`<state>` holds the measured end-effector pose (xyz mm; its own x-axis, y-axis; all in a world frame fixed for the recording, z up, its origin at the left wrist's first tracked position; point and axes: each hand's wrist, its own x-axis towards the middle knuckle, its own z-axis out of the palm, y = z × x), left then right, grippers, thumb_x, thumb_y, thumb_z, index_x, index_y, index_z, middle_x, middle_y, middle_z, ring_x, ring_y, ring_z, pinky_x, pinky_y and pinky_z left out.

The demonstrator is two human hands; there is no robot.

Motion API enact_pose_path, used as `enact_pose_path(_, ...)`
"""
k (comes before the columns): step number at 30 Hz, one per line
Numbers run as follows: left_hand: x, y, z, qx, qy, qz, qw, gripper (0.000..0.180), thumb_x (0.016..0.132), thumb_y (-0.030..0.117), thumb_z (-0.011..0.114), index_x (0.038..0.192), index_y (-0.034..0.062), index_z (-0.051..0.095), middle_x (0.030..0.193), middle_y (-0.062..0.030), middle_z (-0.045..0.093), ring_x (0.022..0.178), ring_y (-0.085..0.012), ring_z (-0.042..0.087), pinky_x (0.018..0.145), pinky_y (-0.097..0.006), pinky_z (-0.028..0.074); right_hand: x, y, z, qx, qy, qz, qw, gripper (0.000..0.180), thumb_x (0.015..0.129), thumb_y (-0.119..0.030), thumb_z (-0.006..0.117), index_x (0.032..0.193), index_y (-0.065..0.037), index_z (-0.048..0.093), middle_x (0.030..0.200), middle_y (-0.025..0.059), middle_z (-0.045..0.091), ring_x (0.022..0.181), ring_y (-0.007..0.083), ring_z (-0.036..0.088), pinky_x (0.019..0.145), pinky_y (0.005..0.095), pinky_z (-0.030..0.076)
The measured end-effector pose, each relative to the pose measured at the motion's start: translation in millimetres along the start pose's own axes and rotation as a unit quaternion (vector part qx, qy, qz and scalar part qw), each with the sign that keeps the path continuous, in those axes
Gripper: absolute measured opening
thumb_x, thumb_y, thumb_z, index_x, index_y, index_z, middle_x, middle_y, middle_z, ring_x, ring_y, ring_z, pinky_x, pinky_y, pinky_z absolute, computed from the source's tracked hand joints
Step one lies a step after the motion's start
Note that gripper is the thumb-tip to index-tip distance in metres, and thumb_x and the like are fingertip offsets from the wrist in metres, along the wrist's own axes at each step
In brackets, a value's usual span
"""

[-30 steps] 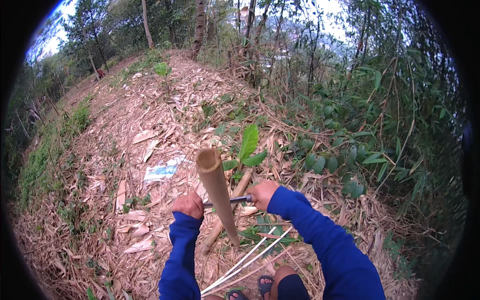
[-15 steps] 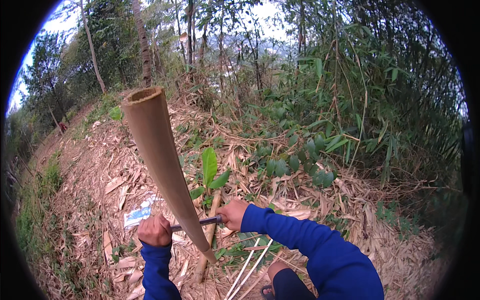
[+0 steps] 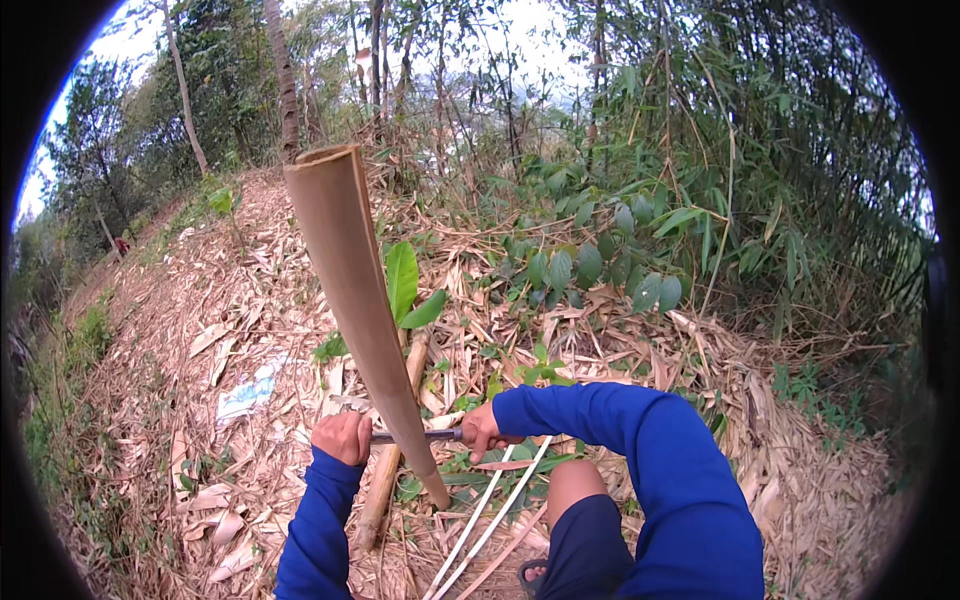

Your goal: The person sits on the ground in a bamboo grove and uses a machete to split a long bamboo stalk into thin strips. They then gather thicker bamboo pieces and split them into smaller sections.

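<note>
Tan-brown bamboo (image 3: 358,300) with paler cut rim, bright blue sleeves (image 3: 660,460), navy shorts (image 3: 590,550), dark grey blade (image 3: 425,435), pale cream strips (image 3: 490,520), straw-brown dry leaves (image 3: 200,400), glossy green leaf (image 3: 402,280), white-blue wrapper (image 3: 248,393)
</note>
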<state>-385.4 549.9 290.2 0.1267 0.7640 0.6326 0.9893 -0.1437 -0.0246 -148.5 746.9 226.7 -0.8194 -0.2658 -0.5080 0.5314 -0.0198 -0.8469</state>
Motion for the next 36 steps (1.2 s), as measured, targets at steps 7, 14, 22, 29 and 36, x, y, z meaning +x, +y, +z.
enact_pose_path(7,35.9,-8.4,-18.2,0.114,-0.366,0.042,0.923,0.014,0.088,0.02,0.054,0.093,0.0072,0.052,0.077,-0.012,0.063,0.069,-0.0311,0.065,0.059,-0.043,0.052,-3.4,1.1,-10.9,-0.421,0.319,-0.019,0.849,0.035,0.065,-0.031,0.077,0.059,-0.001,0.062,0.05,0.0104,0.053,0.05,0.023,0.056,0.051,0.0361,0.043)
enact_pose_path(14,30.8,-52.4,6.5,0.098,-0.254,0.008,0.962,0.013,0.085,0.022,0.06,0.087,0.0106,0.054,0.073,-0.0116,0.063,0.066,-0.0342,0.063,0.057,-0.045,0.049,22.2,-23.5,-28.1,-0.448,0.403,-0.041,0.797,0.023,0.066,-0.026,0.068,0.078,-0.007,0.071,0.073,0.0191,0.066,0.071,0.0349,0.065,0.069,0.0421,0.053)
enact_pose_path(22,15.9,-82.6,13.4,0.116,-0.23,-0.001,0.966,0.012,0.086,0.021,0.058,0.089,0.0111,0.053,0.078,-0.0108,0.064,0.071,-0.0332,0.065,0.058,-0.046,0.051,39.6,-45.1,-31.0,-0.469,0.466,-0.058,0.748,0.014,0.068,-0.018,0.064,0.069,-0.004,0.067,0.068,0.0188,0.065,0.067,0.0343,0.066,0.066,0.0413,0.053)
enact_pose_path(29,23.0,-65.3,4.5,0.077,-0.271,-0.022,0.959,0.019,0.089,0.03,0.057,0.088,0.0109,0.057,0.077,-0.012,0.064,0.07,-0.0347,0.063,0.06,-0.046,0.049,37.6,-26.7,-30.9,-0.446,0.465,-0.073,0.761,0.022,0.069,-0.026,0.067,0.079,-0.007,0.069,0.073,0.0221,0.065,0.072,0.0388,0.065,0.07,0.0436,0.054)
enact_pose_path(36,10.6,3.0,21.9,0.127,-0.027,-0.053,0.99,0.033,0.095,0.03,0.047,0.07,0.0103,0.053,0.064,-0.0088,0.056,0.062,-0.0267,0.058,0.064,-0.039,0.041,-13.5,-6.4,22.8,-0.507,0.536,-0.054,0.673,0.018,0.074,-0.022,0.062,0.09,-0.014,0.061,0.072,0.0161,0.065,0.073,0.0376,0.065,0.069,0.0481,0.053)
